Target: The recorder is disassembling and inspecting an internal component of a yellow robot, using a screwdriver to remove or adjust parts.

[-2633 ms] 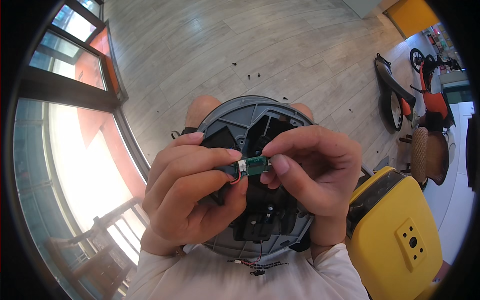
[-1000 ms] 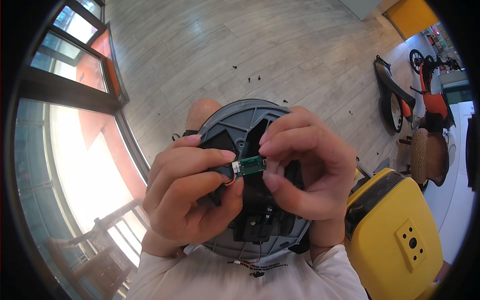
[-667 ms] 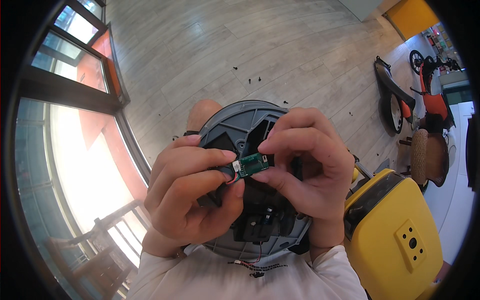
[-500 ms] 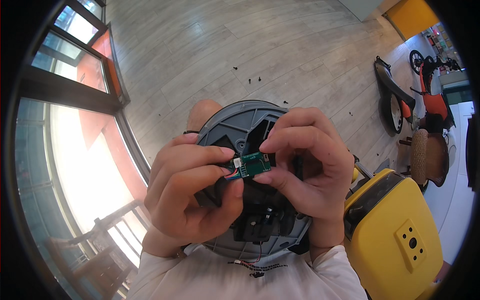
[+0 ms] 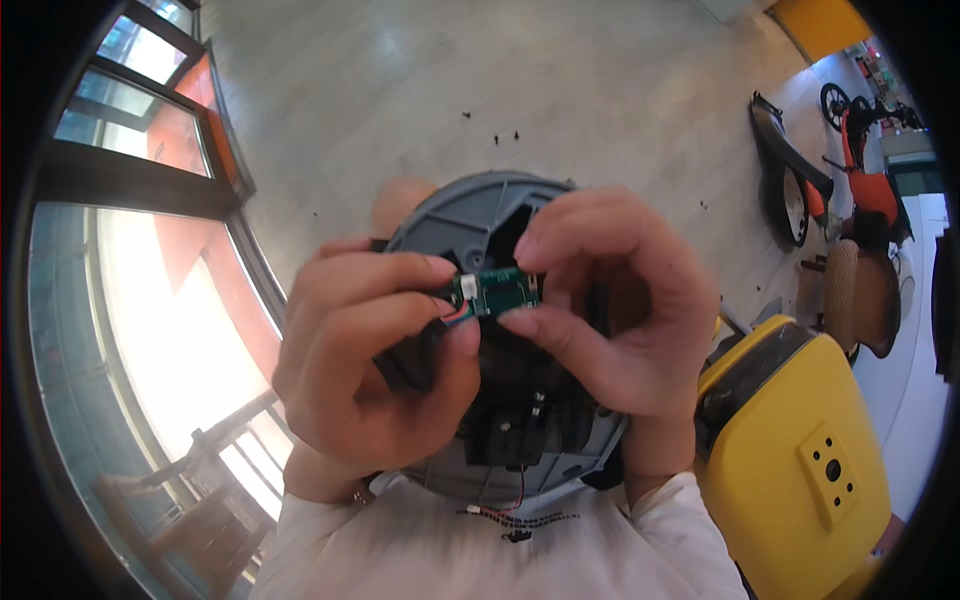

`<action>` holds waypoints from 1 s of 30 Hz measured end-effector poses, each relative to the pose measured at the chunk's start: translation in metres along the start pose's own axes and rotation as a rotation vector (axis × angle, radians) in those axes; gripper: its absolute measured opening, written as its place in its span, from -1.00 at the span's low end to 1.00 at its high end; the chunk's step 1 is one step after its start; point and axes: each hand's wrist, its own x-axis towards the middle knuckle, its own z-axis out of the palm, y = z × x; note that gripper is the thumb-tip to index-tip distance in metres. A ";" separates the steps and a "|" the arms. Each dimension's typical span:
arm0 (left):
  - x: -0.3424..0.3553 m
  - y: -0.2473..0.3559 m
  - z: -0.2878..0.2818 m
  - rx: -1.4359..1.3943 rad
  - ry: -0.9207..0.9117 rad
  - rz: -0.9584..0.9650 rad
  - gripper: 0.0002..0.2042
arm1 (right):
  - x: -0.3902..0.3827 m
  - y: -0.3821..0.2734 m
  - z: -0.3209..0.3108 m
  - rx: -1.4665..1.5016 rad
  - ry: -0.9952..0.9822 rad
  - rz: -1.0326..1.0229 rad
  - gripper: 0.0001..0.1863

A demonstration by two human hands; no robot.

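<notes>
Between my two hands is a small green circuit board (image 5: 507,292) with a white connector (image 5: 468,287) at its left end. Thin coloured wires (image 5: 457,315) run from that end into the fingers of my left hand (image 5: 375,345), which pinch the plug and the board's edge. The thumb and forefinger of my right hand (image 5: 625,300) grip the board's right end from above and below. Under both hands a round grey plastic housing (image 5: 450,222) rests on my lap, with a black module (image 5: 505,435) in its lower part. A loose thin lead with a small white plug (image 5: 474,510) hangs over my shirt.
Several small dark screws (image 5: 496,138) lie on the wooden floor ahead. To my right stands a yellow case (image 5: 800,430); beyond it are a wicker chair (image 5: 845,295), a black curved part (image 5: 780,170) and a red scooter (image 5: 872,190). A wooden chair (image 5: 195,490) is at left by the glass doors.
Both hands and the board have risen slightly in the picture, with the housing shifting up a little too. The board lies more level. Both grips stay the same.
</notes>
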 end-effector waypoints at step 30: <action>-0.021 0.047 -0.087 -0.172 -0.103 0.270 -0.52 | -0.004 -0.002 0.001 0.002 0.023 0.010 -0.60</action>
